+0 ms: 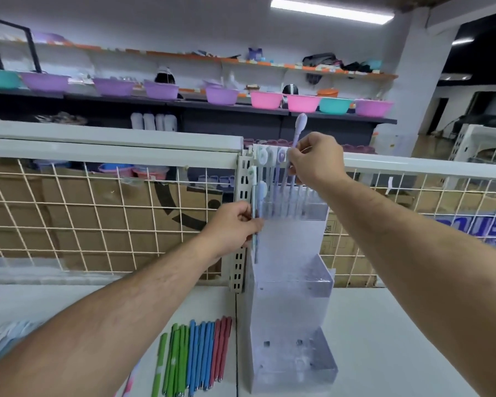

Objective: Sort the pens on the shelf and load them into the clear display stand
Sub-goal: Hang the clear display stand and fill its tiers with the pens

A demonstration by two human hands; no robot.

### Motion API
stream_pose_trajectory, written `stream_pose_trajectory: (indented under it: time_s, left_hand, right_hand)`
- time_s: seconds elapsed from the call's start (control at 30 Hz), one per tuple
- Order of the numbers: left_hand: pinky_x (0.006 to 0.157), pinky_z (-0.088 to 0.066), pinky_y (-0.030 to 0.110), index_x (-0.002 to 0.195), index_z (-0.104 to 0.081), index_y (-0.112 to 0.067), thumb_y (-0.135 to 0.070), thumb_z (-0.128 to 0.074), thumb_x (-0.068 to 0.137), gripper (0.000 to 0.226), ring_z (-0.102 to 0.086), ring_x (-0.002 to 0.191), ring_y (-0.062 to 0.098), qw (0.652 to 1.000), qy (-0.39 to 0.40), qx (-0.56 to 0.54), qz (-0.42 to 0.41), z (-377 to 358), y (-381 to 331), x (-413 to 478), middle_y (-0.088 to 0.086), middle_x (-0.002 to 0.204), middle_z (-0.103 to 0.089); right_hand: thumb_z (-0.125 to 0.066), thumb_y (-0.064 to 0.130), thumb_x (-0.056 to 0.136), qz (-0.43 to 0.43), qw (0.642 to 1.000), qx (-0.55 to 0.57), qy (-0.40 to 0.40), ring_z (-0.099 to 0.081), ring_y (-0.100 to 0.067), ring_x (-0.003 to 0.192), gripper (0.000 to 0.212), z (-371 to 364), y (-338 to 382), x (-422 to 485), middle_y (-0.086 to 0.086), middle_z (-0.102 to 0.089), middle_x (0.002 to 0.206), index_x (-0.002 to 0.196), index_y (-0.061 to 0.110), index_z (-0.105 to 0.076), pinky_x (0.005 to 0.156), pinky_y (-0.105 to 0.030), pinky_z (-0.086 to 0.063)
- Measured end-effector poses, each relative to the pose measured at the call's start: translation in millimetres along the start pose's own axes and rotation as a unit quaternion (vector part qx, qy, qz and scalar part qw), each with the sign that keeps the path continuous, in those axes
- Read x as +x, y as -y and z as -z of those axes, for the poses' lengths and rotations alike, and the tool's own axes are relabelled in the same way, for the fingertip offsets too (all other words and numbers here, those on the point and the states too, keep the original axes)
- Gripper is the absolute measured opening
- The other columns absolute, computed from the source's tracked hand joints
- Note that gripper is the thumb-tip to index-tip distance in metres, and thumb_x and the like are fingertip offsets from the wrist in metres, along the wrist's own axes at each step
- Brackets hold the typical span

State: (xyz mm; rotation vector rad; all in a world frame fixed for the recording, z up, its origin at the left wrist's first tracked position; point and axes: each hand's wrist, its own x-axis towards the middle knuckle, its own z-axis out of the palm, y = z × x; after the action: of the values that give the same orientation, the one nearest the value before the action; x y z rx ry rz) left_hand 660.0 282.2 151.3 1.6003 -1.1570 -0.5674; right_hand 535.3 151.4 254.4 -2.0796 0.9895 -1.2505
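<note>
From my remote seat I judge the job to be roughly a third done. The clear display stand (291, 247) stands on the white shelf (398, 339) against the wire grid, and only its top tier (315, 213) holds stock: a row of pastel pens (275, 179) with rounded toppers, standing upright. My right hand (317, 163) has its fingers curled round a lilac pen (297, 130), which stands above that top row, apparently about to go in. My left hand (232, 229) pinches a couple more pastel pens (255, 250) just beside the stand's left edge. The middle tier (318, 279) and bottom tier (321, 365) look empty. Left to load: the green pens (176, 359), blue pens (202, 351) and red pens (222, 345), already grouped by colour on the shelf beside the stand.
</note>
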Motion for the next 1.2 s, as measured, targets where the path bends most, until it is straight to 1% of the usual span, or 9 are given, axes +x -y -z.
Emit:
stream_pose_trajectory:
  time_s: [0.07, 0.13, 0.5, 0.6, 0.83, 0.9, 1.0, 1.1, 1.2]
  left_hand:
    - [0.057, -0.051, 0.017, 0.097, -0.068, -0.012, -0.014, -0.067, 0.094, 0.004, -0.063, 0.063, 0.006, 1.000, -0.004, 0.001, 0.002, -1.5, 0.8, 2.0, 0.012, 0.093, -0.070]
    - [0.057, -0.052, 0.018, 0.096, -0.068, -0.012, -0.015, -0.067, 0.094, 0.003, -0.063, 0.060, 0.003, 1.000, -0.010, 0.000, 0.002, -3.4, 0.3, 4.0, 0.011, 0.091, -0.070]
    - [0.058, -0.057, 0.023, 0.095, -0.067, -0.007, -0.014, -0.070, 0.092, 0.008, -0.060, 0.063, 0.010, 1.000, -0.030, -0.002, -0.003, -9.5, 0.7, 5.4, 0.023, 0.094, -0.069]
    - [0.059, -0.057, 0.024, 0.095, -0.067, -0.007, -0.015, -0.071, 0.092, 0.009, -0.061, 0.065, 0.012, 0.999, -0.032, -0.001, -0.004, -9.9, 2.1, 4.7, 0.023, 0.094, -0.070]
    - [0.062, -0.059, 0.027, 0.095, -0.067, -0.007, -0.017, -0.071, 0.092, 0.011, -0.062, 0.066, 0.013, 1.000, -0.027, -0.008, -0.001, -5.8, 7.4, 3.0, 0.022, 0.093, -0.070]
    - [0.062, -0.058, 0.027, 0.094, -0.067, -0.008, -0.017, -0.071, 0.092, 0.010, -0.062, 0.066, 0.014, 1.000, -0.023, -0.013, 0.000, -5.1, 8.8, 1.9, 0.021, 0.091, -0.069]
    - [0.062, -0.058, 0.027, 0.092, -0.067, -0.012, -0.018, -0.071, 0.092, 0.008, -0.063, 0.064, 0.010, 1.000, -0.019, -0.019, -0.002, -4.1, 10.3, 1.5, 0.014, 0.084, -0.068]
    - [0.063, -0.059, 0.029, 0.091, -0.067, -0.011, -0.018, -0.071, 0.092, 0.009, -0.063, 0.064, 0.011, 1.000, -0.013, -0.024, -0.003, -5.3, 10.5, 1.5, 0.008, 0.079, -0.067]
    - [0.061, -0.058, 0.030, 0.092, -0.064, -0.004, -0.018, -0.071, 0.091, 0.016, -0.061, 0.061, 0.011, 1.000, -0.013, -0.019, -0.006, -10.4, 8.9, 0.2, 0.011, 0.077, -0.066]
  right_hand:
    - [-0.069, 0.029, 0.095, 0.002, 1.000, -0.013, 0.009, -0.073, -0.023, 0.074, 0.014, -5.7, -4.8, 3.1, -0.002, -0.071, 0.079, 0.086, 0.019, -0.065, 0.070, -0.045, -0.063]
    - [-0.070, 0.030, 0.095, 0.000, 1.000, -0.016, 0.016, -0.072, -0.024, 0.076, 0.016, -9.2, -8.4, 4.4, -0.003, -0.071, 0.079, 0.087, 0.016, -0.066, 0.072, -0.049, -0.063]
    - [-0.071, 0.019, 0.093, 0.006, 0.994, -0.069, 0.082, -0.072, -0.026, 0.073, 0.016, -14.1, -20.1, 0.3, -0.008, -0.072, 0.073, 0.081, 0.009, -0.068, 0.074, -0.049, -0.062]
    - [-0.071, 0.020, 0.094, 0.002, 0.990, -0.099, 0.099, -0.073, -0.028, 0.076, 0.016, -15.9, -21.1, -1.1, -0.011, -0.073, 0.078, 0.084, 0.007, -0.069, 0.074, -0.048, -0.062]
    - [-0.059, 0.004, 0.095, 0.022, 0.974, -0.178, 0.136, -0.073, -0.035, 0.080, 0.019, -16.7, -18.0, -4.7, -0.020, -0.072, 0.083, 0.084, -0.002, -0.072, 0.073, -0.048, -0.063]
    - [-0.061, 0.013, 0.097, 0.029, 0.965, -0.221, 0.140, -0.071, -0.031, 0.073, 0.022, -18.9, -19.2, -7.4, -0.016, -0.070, 0.077, 0.082, 0.001, -0.071, 0.068, -0.042, -0.062]
    - [-0.066, 0.037, 0.096, 0.019, 0.960, -0.259, 0.102, -0.056, -0.021, 0.052, 0.038, -17.8, -22.0, -13.4, -0.006, -0.060, 0.061, 0.075, 0.006, -0.067, 0.053, -0.030, -0.051]
    - [-0.068, 0.039, 0.094, 0.006, 0.983, -0.147, 0.107, -0.049, -0.012, 0.044, 0.041, -13.4, -27.8, -29.6, -0.006, -0.062, 0.059, 0.072, 0.004, -0.066, 0.045, -0.023, -0.043]
    - [-0.073, 0.030, 0.092, -0.054, 0.977, 0.013, 0.207, -0.047, -0.001, 0.040, 0.028, -8.2, -31.9, -54.6, 0.002, -0.067, 0.061, 0.080, 0.005, -0.070, 0.041, -0.017, -0.041]
